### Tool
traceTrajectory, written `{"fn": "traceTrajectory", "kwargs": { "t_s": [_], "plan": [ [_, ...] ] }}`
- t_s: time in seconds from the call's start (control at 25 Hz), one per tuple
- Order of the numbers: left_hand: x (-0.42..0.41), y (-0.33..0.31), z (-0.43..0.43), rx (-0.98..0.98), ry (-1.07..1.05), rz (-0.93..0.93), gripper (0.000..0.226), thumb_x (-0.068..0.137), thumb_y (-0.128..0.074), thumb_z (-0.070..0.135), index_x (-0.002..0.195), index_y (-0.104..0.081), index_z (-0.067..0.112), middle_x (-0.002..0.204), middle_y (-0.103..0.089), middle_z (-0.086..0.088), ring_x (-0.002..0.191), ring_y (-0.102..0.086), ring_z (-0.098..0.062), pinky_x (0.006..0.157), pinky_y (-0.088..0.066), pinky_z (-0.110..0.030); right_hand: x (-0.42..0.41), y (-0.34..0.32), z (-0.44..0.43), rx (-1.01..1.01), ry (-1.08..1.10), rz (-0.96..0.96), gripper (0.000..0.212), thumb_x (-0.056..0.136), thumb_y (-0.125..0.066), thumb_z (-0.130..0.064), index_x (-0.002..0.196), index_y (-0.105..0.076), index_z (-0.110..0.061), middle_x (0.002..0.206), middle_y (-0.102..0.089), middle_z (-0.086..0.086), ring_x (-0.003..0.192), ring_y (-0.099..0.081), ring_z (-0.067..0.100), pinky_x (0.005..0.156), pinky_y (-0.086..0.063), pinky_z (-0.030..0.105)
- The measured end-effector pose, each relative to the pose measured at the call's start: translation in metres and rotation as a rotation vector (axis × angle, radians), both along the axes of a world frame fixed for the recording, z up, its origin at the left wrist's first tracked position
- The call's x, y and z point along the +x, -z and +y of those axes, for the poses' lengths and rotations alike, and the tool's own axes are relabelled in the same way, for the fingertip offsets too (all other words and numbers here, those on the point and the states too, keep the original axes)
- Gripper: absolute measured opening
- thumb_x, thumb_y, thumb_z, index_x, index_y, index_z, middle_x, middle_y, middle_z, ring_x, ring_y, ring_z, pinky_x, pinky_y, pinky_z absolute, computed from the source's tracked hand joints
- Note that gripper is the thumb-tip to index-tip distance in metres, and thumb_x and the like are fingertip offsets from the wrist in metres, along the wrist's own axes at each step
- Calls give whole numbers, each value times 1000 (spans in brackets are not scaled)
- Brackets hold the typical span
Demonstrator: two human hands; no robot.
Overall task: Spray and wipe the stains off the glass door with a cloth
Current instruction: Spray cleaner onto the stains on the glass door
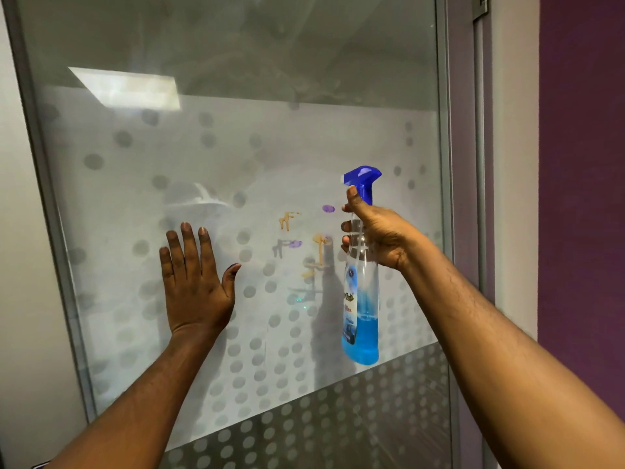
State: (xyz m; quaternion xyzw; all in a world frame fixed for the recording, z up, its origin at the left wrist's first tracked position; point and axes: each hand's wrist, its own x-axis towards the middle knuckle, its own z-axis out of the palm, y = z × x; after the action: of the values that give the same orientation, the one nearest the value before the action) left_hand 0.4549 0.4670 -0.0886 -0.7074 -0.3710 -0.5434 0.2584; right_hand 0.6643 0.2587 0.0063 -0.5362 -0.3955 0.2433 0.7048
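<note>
We have the left hand [194, 286] flat on the glass door [236, 137], left of the stains [306, 238]; right hand [378, 231] holds the spray bottle [361, 299] upright just right of them, near the door's right edge

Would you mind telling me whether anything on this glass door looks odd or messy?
Yes: the glass door carries brown streaks and purple smudges beside the spray bottle, some running downward. No cloth is in view.
</note>
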Motion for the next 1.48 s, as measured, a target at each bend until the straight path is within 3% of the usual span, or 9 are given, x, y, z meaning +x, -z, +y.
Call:
{"fn": "traceTrajectory", "kwargs": {
  "t_s": [0.16, 0.32, 0.44, 0.68, 0.92, 1.2, 1.48],
  "plan": [
    [0, 0, 1, 15, 12, -8, 77, 98, -13, 58, 156, -8, 7, 163, -5, -20, 152, -3, -38, 124, 6, -41, 11, -15, -4, 5, 8, 13, 67, 68, -74, -59, 113, -57, -12, 100, -63, 13, 58, -68, 18, 60, -58, 36],
    [1, 0, 2, 34, 21, -13, 77, 98, -19, 56, 156, -8, 6, 163, -6, -21, 152, -3, -39, 124, 4, -43, 17, -2, -6, 0, -22, 58, 67, 68, -76, -54, 113, -49, -13, 101, -64, 14, 58, -66, 22, 62, -58, 39],
    [1, 1, 3, 37, 21, -10, 77, 98, -21, 55, 156, -7, 7, 163, -4, -20, 152, -2, -38, 124, 3, -43, 18, 10, -6, 3, -64, 3, 74, 68, -72, -57, 120, -45, -11, 93, -63, 13, 55, -61, 21, 59, -56, 38],
    [1, 1, 2, 25, 22, -12, 78, 98, -14, 58, 156, -5, 8, 164, -3, -20, 152, 0, -38, 124, 3, -44, 17, 13, -8, 151, -186, 43, 52, 87, -57, -52, 118, -55, -11, 80, -56, 8, 59, -55, 18, 61, -51, 32],
    [2, 2, 2, 25, 20, -14, 78, 97, -12, 60, 156, -5, 9, 164, -3, -19, 152, 0, -37, 124, 5, -42, 12, 21, -6, 187, -270, 54, 46, 94, -48, -49, 118, -56, -10, 71, -56, 5, 53, -53, 18, 58, -49, 31],
    [2, 1, 2, 32, 12, -16, 79, 97, -17, 59, 156, -4, 9, 164, -3, -20, 152, -1, -38, 124, 9, -40, 14, 21, -1, 184, -182, 4, 39, 92, -57, -39, 115, -61, -8, 69, -53, 4, 52, -53, 18, 56, -51, 31],
    [2, 1, 3, 49, 5, -18, 78, 98, -18, 59, 156, -6, 8, 164, -4, -20, 152, -1, -38, 125, 7, -41, 20, 20, 1, 185, -108, 32, 38, 89, -61, -45, 104, -62, -10, 71, -53, 5, 52, -53, 18, 57, -52, 31]
  ]
}}
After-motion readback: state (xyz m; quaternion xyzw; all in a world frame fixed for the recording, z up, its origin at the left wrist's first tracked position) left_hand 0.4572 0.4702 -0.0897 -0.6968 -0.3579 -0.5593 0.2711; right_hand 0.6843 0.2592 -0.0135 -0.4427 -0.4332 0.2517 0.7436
